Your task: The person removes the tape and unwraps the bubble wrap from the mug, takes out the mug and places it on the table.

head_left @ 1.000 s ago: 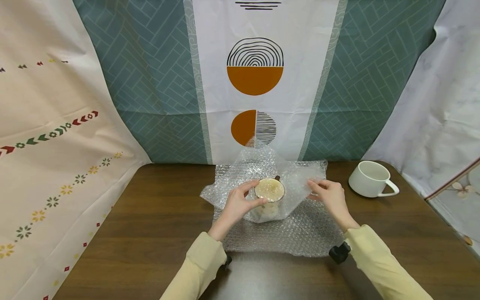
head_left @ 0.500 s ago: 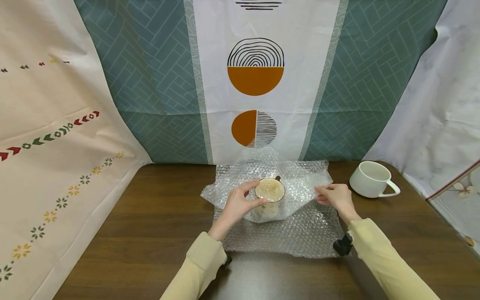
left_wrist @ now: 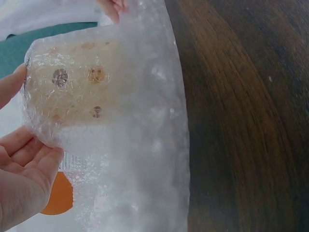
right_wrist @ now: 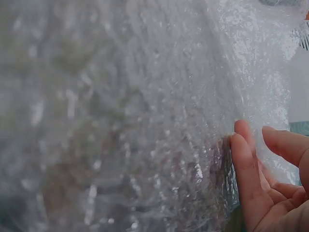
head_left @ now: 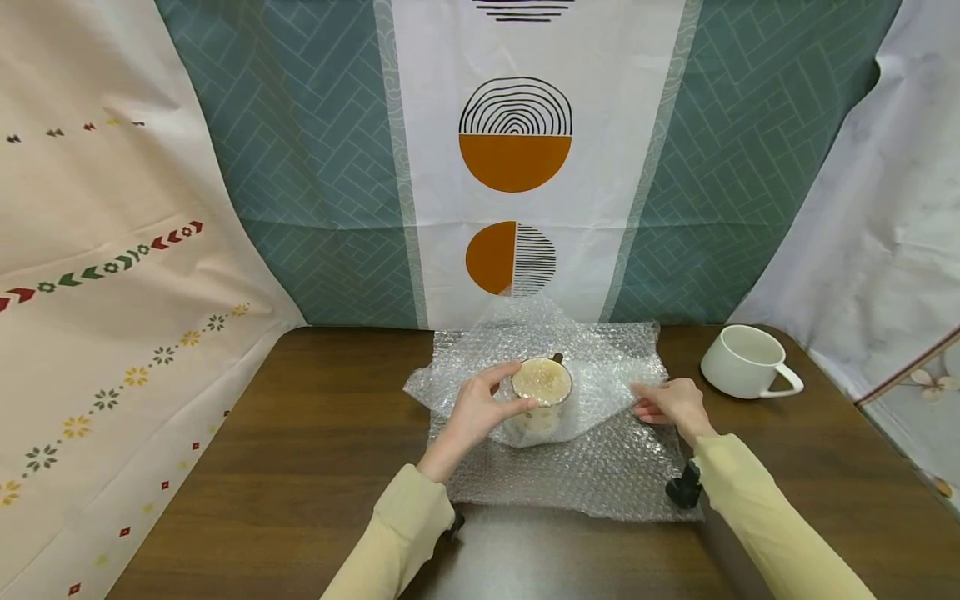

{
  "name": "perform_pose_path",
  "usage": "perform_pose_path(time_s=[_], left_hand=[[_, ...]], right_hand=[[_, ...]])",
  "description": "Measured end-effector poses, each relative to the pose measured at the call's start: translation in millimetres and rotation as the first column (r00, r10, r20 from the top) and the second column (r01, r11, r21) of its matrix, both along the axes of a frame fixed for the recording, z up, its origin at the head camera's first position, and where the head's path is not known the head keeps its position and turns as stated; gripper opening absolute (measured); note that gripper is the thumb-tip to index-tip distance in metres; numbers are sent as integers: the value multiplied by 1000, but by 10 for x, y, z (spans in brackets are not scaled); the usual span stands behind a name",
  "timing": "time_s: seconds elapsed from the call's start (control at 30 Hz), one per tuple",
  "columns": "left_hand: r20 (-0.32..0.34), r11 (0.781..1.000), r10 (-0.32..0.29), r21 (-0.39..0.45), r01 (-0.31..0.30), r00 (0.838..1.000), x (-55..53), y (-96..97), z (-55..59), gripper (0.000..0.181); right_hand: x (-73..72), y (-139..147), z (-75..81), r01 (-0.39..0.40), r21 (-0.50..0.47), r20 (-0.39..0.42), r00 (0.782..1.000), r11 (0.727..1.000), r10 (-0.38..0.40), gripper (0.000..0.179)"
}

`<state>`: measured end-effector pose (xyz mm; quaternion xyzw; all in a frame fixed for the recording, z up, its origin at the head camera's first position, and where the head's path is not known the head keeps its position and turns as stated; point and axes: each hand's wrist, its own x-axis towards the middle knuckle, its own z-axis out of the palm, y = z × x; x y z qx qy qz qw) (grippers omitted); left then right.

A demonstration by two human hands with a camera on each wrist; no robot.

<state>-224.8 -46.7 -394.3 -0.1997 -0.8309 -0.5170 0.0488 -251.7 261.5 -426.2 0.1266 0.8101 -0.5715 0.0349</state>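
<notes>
A cream patterned mug (head_left: 542,382) stands on the bubble wrap (head_left: 547,482), seen through a layer of wrap lying over it. A small brown piece shows at its far rim. My left hand (head_left: 477,406) grips the mug from the left through the wrap, thumb and fingers on opposite sides of its top. In the left wrist view, flower-like spots show on the covered mug (left_wrist: 79,79). My right hand (head_left: 672,404) touches the folded wrap's right edge. The right wrist view shows straight fingers (right_wrist: 246,169) against the wrap, the thumb apart from them.
A plain white mug (head_left: 742,362) with its handle to the right stands at the table's back right corner. The brown wooden table (head_left: 315,442) extends around the wrap. Patterned cloths (head_left: 322,208) hang behind and at the sides.
My right hand has moved right and a little down, and the raised right flap of wrap now lies lower and flatter. Its thumb now stands apart from the fingers. My left hand stays on the mug.
</notes>
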Motion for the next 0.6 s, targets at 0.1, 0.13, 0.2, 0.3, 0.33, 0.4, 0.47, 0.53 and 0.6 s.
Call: perform_pose_path(time_s=[0.1,0.13,0.2,0.3,0.33,0.4,0.47,0.53,0.6], left_hand=[[-7,1000,-3,-2,3,1000,-1,-3,-6,62],[-9,1000,-2,-5,2,1000,0,0,-7,62],[-10,1000,0,-7,0,1000,3,3,-7,62],[-10,1000,1,-9,-1,1000,4,6,-8,61],[-9,1000,2,-9,-2,1000,4,7,-9,62],[-7,1000,2,-8,-2,1000,2,7,-12,62],[-2,1000,3,-7,-3,1000,3,6,-8,62],[2,1000,4,-4,-4,1000,3,7,-5,63],[6,1000,5,-3,-5,1000,5,7,-1,63]], right_hand=[[2,8,-8,-4,23,11,1000,1000,4,41],[6,12,-7,-3,34,11,1000,999,3,42],[15,16,0,-9,63,8,1000,998,9,44],[31,13,24,-13,80,-1,1000,997,13,46],[36,10,33,-12,78,-5,1000,997,12,46],[47,-1,49,-12,67,-14,1000,998,13,46],[63,-20,67,-14,59,-26,1000,998,16,45],[86,-49,87,-26,69,-47,998,997,29,42],[111,-86,112,-54,99,-78,995,994,62,40]])
